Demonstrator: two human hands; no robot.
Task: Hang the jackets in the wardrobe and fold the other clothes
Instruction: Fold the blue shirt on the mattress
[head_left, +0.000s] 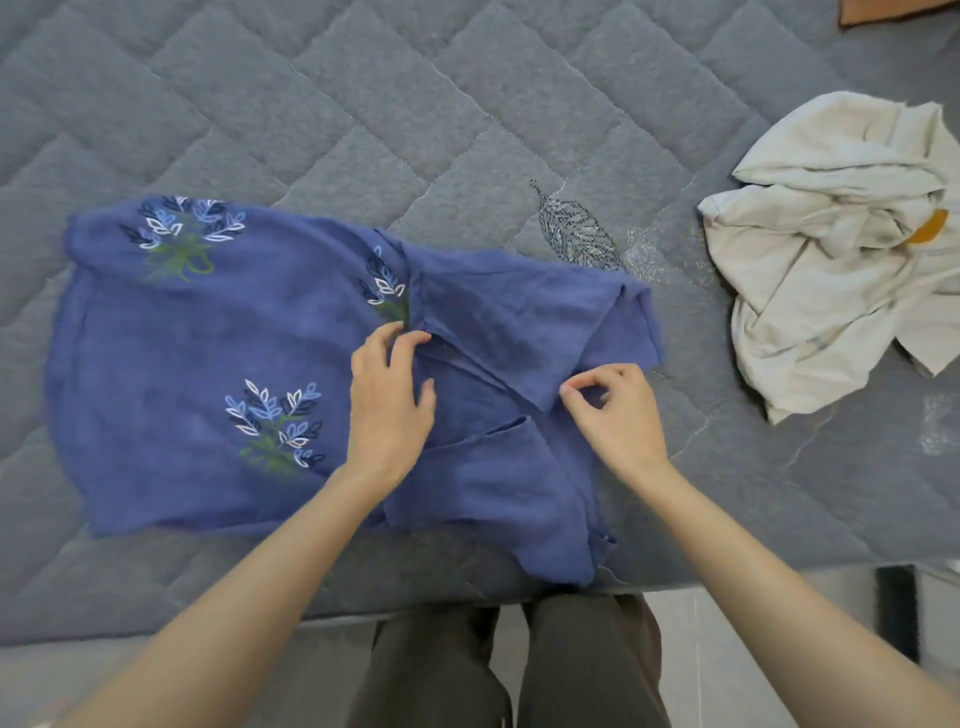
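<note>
Pinching the folded sleeve's edge between thumb and forefinger, the right hand (613, 410) works the blue embroidered shirt (208, 353). On the shirt's middle, the left hand (389, 410) rests with loosely bent fingers. The shirt lies on a grey quilted bedcover (363, 104), a crumpled cream garment (831, 249) well right of it.

The scene is lit softly and evenly, and no single source can be made out. Only faint, diffuse shadows are cast beside the left hand (389, 410) and the right hand (618, 415) onto the blue garment (208, 338). Shallow shading is seen in the folds of the cream garment (831, 249), which is rendered bright but not blown out. A pale sheen is reflected from the floor (727, 649) at the lower right. Colours are slightly muted. The quilted bed (363, 104) is rendered fairly sharp at the centre, while softness is noticed toward the corners. Wide-angle distortion is evident: the bed's near edge is bowed and the forearms (234, 597) are stretched at the bottom.
</note>
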